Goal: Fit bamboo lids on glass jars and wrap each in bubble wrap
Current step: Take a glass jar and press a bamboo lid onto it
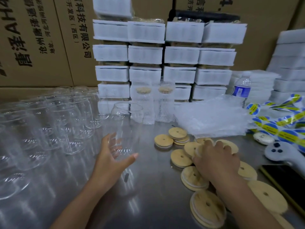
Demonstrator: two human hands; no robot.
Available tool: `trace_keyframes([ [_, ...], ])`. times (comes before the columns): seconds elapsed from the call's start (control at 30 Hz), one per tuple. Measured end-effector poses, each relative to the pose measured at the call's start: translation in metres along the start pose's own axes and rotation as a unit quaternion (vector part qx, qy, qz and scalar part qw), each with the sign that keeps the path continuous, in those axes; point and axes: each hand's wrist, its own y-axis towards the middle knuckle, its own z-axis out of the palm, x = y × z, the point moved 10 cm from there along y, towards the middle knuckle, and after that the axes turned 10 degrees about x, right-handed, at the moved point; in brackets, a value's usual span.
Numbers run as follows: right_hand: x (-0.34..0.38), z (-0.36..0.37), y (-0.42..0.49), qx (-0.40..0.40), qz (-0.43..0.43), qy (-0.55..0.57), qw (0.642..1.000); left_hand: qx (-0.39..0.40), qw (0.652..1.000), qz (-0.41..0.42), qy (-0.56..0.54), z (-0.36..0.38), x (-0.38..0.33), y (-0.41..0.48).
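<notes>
My left hand (113,154) curls round the lower part of an upright clear glass jar (126,119) at the middle of the steel table. My right hand (216,157) reaches into the scatter of round bamboo lids (180,157), and its fingers pinch one lid (198,150) at its edge. Each lid has a small centre hole and a white seal ring. Several empty glass jars (54,123) stand in rows on the left. A stack of bubble wrap sheets (212,116) lies behind the lids. Two wrapped jars (149,104) with lids stand at the back centre.
White foam-wrapped packs (165,55) are stacked against cardboard boxes (41,38) at the back. A water bottle (241,90), blue-and-yellow sticker strips (280,128), a grey handheld device (279,154) and a phone (285,180) lie at the right. Bare steel table (148,187) lies between my arms.
</notes>
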Motion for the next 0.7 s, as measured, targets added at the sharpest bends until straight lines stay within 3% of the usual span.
trace_keyframes([
  [0.17,0.002,-0.014,-0.01,-0.063,-0.022,0.022,0.998,0.014,1.0,0.008,0.02,0.011,-0.007,-0.004],
  [0.27,0.008,-0.028,-0.013,-0.111,-0.108,0.193,0.969,0.035,0.999,0.011,0.027,0.019,-0.008,-0.007],
  [0.33,0.011,-0.036,-0.014,-0.102,-0.164,0.406,0.893,0.048,0.998,0.019,0.046,0.023,-0.011,-0.009],
  [0.43,0.015,-0.033,-0.013,-0.04,-0.193,0.682,0.705,0.061,0.995,0.036,0.076,0.026,-0.016,-0.012],
  [0.5,0.017,-0.034,-0.015,-0.023,-0.203,0.784,0.587,0.072,0.993,0.042,0.081,0.029,-0.017,-0.012],
  [0.53,0.018,-0.035,-0.016,-0.023,-0.205,0.81,0.55,0.079,0.993,0.044,0.082,0.032,-0.017,-0.013],
  [0.6,0.022,-0.036,-0.021,-0.017,-0.215,0.831,0.512,0.093,0.991,0.049,0.082,0.037,-0.017,-0.014],
  [0.7,0.034,-0.04,-0.031,-0.008,-0.246,0.83,0.5,0.107,0.988,0.062,0.091,0.045,-0.02,-0.016],
])
